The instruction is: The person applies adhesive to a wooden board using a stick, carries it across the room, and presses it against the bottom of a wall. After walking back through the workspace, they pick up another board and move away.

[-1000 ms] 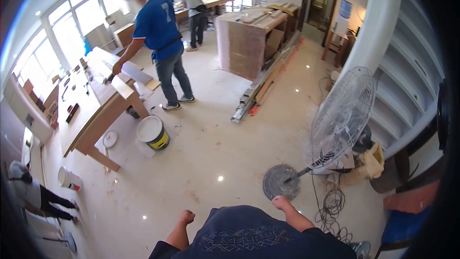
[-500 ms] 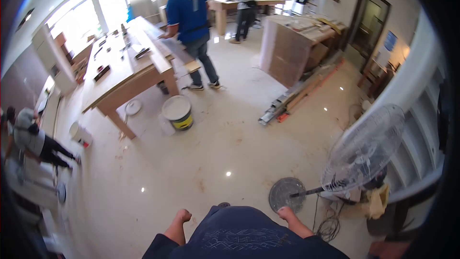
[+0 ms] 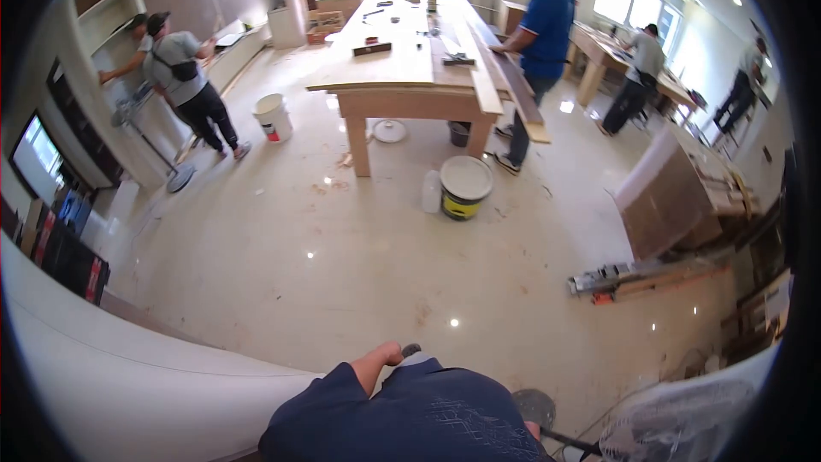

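Low in the view, my left hand [image 3: 391, 353] hangs in front of my dark shirt, above the glossy floor [image 3: 359, 291]; its fingers look curled, but what they hold, if anything, is hidden. Of my right hand [image 3: 534, 429] only a small part shows at the shirt's right edge, near the round base [image 3: 535, 409] of a standing fan [image 3: 676, 419]; its fingers are hidden. Ahead stands a wooden worktable [image 3: 385, 68] with boards and small tools on it. A lidded bucket [image 3: 466, 188] is on the floor before it.
A person in blue [image 3: 547, 30] handles a long board at the table's right. Two people [image 3: 184, 77] stand by shelves at the left, near a white bucket [image 3: 272, 118]. Metal bars [image 3: 633, 281] lie beside a wooden cabinet [image 3: 667, 197]. A curved white surface [image 3: 154, 376] is at the lower left.
My view has turned left, so the table, people and fan appear farther right. The curved white surface has come in at the lower left. My right hand is now mostly hidden.
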`<state>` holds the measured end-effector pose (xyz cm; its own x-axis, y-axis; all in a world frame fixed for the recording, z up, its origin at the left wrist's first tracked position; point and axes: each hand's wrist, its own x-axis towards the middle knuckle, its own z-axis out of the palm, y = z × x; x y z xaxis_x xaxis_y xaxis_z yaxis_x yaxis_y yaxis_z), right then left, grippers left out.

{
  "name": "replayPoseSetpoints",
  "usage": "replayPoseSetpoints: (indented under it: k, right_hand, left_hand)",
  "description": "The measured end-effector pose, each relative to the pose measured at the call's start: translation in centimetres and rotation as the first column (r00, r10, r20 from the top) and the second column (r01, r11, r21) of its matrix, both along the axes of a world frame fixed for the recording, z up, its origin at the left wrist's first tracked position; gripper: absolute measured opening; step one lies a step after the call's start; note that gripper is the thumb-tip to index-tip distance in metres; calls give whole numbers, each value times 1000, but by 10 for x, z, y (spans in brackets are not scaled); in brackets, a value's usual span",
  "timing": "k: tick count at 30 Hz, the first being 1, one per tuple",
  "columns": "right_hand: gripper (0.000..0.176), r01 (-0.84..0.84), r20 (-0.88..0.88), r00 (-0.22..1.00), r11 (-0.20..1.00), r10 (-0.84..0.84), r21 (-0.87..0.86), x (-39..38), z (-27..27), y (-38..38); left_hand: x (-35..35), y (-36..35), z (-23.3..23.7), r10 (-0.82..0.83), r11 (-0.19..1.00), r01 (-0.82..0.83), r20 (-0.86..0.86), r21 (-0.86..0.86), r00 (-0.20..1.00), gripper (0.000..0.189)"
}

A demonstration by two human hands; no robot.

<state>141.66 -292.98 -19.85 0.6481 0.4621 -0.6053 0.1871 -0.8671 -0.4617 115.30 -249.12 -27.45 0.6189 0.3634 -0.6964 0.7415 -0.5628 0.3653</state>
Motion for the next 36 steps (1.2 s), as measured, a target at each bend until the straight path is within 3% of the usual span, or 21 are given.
replayPoseSetpoints:
  k: [1,5,10,16,18,22,24,27,30,31,32,33,34,35,36]
  right_hand:
    - [15,27,-28,999,1000,-27,-16,3,1,18]
    - [13,-7,-69,998,999,4,-38,28,9,91]
    - [10,-32,-109,994,999,32,-1,72,16,191]
    - [14,93,-320,946,989,-54,110,122,-1,322]
    - [16,43,-345,939,991,2,125,131,-9,361]
    - [13,-242,-288,925,969,247,52,122,-20,425]
    - [14,-420,-275,870,907,410,22,111,-3,452]
    - [22,-640,-258,728,765,635,79,121,2,494]
    - [19,-770,-229,632,634,740,-76,141,-16,554]
    - [18,-784,-240,615,616,751,-81,156,-41,577]
    - [17,-740,-320,647,671,693,-42,172,-63,600]
    - [15,-491,-572,699,869,430,53,201,-116,620]
    - [14,-293,-691,681,955,242,46,218,-144,643]
    - [22,-549,-560,670,833,487,68,223,-134,664]
    - [34,-755,-401,589,654,702,37,228,-122,686]
  left_hand:
    - [-4,9,-7,-50,999,50,-44,-2,998,29]
    - [-30,67,-7,232,973,-232,-19,-1,973,28]
    - [-87,134,5,582,796,-591,100,130,807,27]
    - [-150,127,23,783,614,-781,42,116,621,25]
    - [-162,101,14,808,586,-801,-17,126,589,25]
    - [-166,37,8,790,592,-805,-224,33,571,27]
    - [-161,20,18,656,712,-700,-295,-62,694,30]
    - [-152,-1,-1,716,600,-799,-422,-34,556,29]
    - [-148,22,1,425,825,-526,-390,-205,817,25]
    - [-145,32,3,636,724,-688,-338,-51,694,25]
    - [-141,41,5,806,571,-817,-249,85,537,25]
    - [-136,49,9,925,376,-905,-129,197,357,25]
    - [-130,67,23,951,307,-935,-93,178,295,26]
    - [-119,97,53,972,234,-960,-59,154,228,27]
    - [-114,121,64,969,242,-957,0,160,245,27]
